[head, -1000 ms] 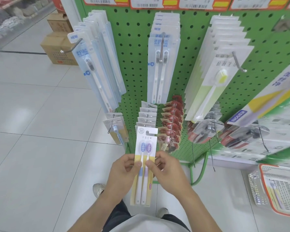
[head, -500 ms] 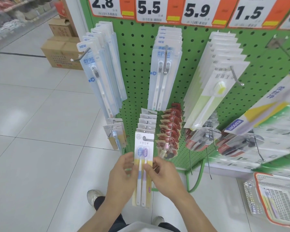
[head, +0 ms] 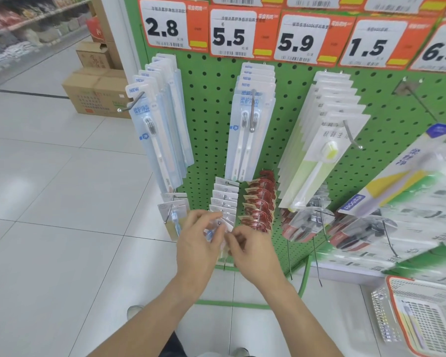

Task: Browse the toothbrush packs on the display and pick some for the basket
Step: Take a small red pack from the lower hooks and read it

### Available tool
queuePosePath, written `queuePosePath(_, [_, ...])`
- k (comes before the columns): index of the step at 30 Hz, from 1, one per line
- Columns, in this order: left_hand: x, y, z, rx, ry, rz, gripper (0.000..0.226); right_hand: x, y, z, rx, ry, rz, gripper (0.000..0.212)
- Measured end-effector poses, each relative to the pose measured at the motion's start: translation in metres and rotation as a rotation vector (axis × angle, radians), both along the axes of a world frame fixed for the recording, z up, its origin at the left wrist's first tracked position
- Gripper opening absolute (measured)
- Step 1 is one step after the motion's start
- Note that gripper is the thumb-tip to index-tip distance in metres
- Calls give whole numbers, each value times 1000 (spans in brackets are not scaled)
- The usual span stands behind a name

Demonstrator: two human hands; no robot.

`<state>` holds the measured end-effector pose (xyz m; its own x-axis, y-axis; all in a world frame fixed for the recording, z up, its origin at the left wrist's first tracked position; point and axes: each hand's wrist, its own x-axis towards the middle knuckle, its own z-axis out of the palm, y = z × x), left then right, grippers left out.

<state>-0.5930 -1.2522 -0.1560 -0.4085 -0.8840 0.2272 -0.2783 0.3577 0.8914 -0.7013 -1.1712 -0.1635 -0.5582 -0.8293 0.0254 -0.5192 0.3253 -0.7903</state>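
Both hands are up at the low middle hook of the green pegboard (head: 211, 119). The left hand (head: 198, 243) has its fingers curled round the front toothbrush pack (head: 218, 229), near the top of the card. The right hand (head: 255, 253) pinches the same pack from the other side, a bit lower. The pack is blurred, so I cannot tell if its hole is on the hook (head: 221, 219) or just off it; it looks to be right at the tip.

More packs of the same kind (head: 224, 197) hang behind it in a row on that hook. The red packs (head: 259, 202) hang just beside them, toward the right edge of the board.

This pack should be very light. It is thin card with a clear plastic bubble on the front, so it will bend if you squeeze it hard. The plastic may be a little slippery (the card part is easier to hold). The best place to hold it is by the two side edges of the card, near the top, with the hole kept free for the hook. Pulling at an angle could tear the hole or drag the next pack along.

The basket (head: 397, 300) sits low by the bottom right corner of the board, well apart from the hands. A pack (head: 410, 328) already lies in it.
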Motion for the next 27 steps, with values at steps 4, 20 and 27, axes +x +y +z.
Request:
queuePosePath(4, [-10,-3,-2,-28,41,22,20,-9,-6,14,-63,-14,-101,19])
queuePosePath(20, [-38,-17,-9,-68,-46,36,20,-17,11,19,-161,-228,-326,13])
queuePosePath(27, [-34,-15,-5,-33,-98,2,35,-26,24,20,-202,-209,-362,16])
